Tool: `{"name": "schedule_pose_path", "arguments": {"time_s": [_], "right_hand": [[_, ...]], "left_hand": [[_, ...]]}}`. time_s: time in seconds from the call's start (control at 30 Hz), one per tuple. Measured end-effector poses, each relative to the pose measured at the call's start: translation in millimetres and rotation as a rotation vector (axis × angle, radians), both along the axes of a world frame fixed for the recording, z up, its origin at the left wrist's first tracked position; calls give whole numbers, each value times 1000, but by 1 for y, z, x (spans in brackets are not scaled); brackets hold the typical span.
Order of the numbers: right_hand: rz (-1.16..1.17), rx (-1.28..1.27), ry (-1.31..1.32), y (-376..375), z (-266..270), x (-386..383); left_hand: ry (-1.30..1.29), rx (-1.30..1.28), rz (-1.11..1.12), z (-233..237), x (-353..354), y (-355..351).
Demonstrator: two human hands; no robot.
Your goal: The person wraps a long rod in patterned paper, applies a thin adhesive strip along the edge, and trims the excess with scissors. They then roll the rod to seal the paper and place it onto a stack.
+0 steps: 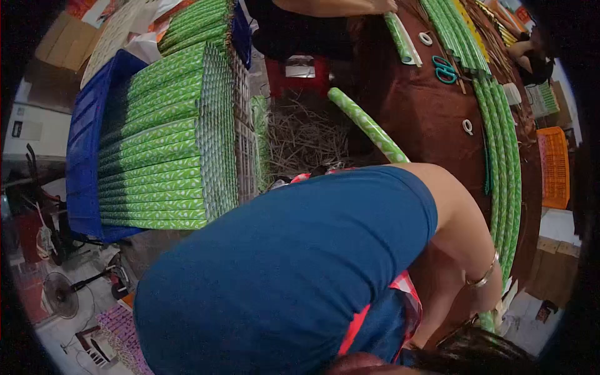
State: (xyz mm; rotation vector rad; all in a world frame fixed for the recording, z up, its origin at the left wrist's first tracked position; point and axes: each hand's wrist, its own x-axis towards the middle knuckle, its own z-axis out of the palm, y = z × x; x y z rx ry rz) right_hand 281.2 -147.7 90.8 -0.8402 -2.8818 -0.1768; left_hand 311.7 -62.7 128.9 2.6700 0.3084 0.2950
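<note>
A torso in a blue shirt (pixel 281 250) fills the lower middle, and I cannot tell if it is my own body. Its arm, with a bracelet (pixel 486 275) at the wrist, reaches down to the lower right. There the hand is hidden near the lower ends of long green patterned rolls (pixel 503 175). No hand that I can make out as my left or right shows. A single green roll (pixel 369 125) sticks out past the brown table's edge, its lower end behind the shoulder. Teal scissors (pixel 445 70) and two white tape rings (pixel 467 127) lie on the brown table (pixel 431 112).
A blue crate (pixel 84 144) at left holds stacked green tubes (pixel 162 162). At the top, a co-worker's hand (pixel 384 6) is at a partly unrolled green roll (pixel 400 40). Paper strips (pixel 306 137) are heaped centrally. An orange basket (pixel 555 169) and a fan (pixel 61 294) stand farther out.
</note>
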Motion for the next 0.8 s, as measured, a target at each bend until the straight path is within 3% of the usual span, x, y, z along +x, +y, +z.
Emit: {"name": "schedule_pose_path", "arguments": {"time_s": [0.1,0.17,0.27,0.3,0.33,0.4,0.5,0.57,0.6,0.7,0.8], "right_hand": [[-216,21,-56,11,3,47],[-357,30,-86,18,4,78],[-526,34,-145,22,2,118],[-376,93,21,26,-6,137],[-372,87,13,26,-10,139],[-284,250,91,27,-16,139],[-403,209,51,34,-22,136],[-506,159,65,27,-22,119],[-591,107,83,26,-22,115],[-594,178,163,22,-43,123],[-665,139,204,12,-63,125]], "left_hand": [[56,29,133,23,-55,-14],[-144,258,361,9,-91,-11],[-205,52,366,-9,-140,3],[-45,4,347,-17,-144,5],[113,-46,325,-23,-146,6],[172,-35,356,-30,-144,3],[305,17,396,-50,-141,0],[-206,542,633,-94,-134,3],[-193,626,687,-92,-136,2],[-365,700,747,-109,-139,5],[-295,590,704,-133,-135,2]]}}
